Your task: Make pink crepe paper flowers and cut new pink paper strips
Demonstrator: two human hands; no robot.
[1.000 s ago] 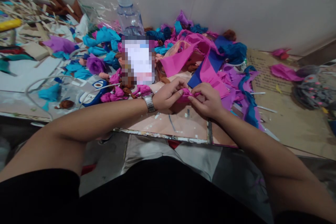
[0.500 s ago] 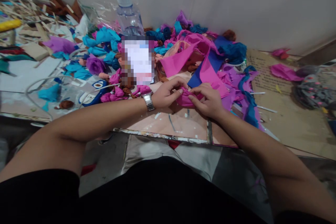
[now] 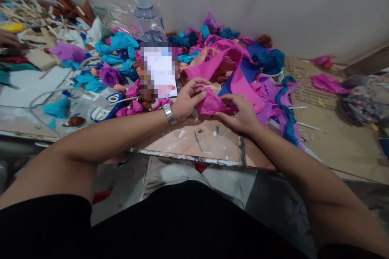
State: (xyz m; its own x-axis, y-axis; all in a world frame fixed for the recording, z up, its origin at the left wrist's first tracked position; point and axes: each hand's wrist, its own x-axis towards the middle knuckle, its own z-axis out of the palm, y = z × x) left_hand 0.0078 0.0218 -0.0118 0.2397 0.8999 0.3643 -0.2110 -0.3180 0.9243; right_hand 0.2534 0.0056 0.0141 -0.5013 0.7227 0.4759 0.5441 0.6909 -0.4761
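A strip of pink crepe paper (image 3: 211, 102) stretches between my two hands above the front of the worktable. My left hand (image 3: 190, 98), with a metal watch at its wrist, pinches the paper's left part between thumb and fingers. At the other end, my right hand (image 3: 241, 113) has its thumb and index finger around the paper's edge, loosely curved. Just behind, a long pink strip (image 3: 205, 66) loops over a dark blue strip (image 3: 243, 75). The left hand is close to a phone (image 3: 161, 71) with a lit, blurred screen.
A water bottle (image 3: 148, 20) stands behind the phone. Crumpled paper flowers (image 3: 111, 73) cover the table's left and middle. A blue-and-white device (image 3: 107, 107) with a cable lies left. Another person's hand (image 3: 9, 40) shows at the left edge. Cardboard (image 3: 322, 121) lies right.
The pink paper between my hands has been spread wider, and my right fingers have come apart from my left ones. Another person's hand has appeared at the left edge.
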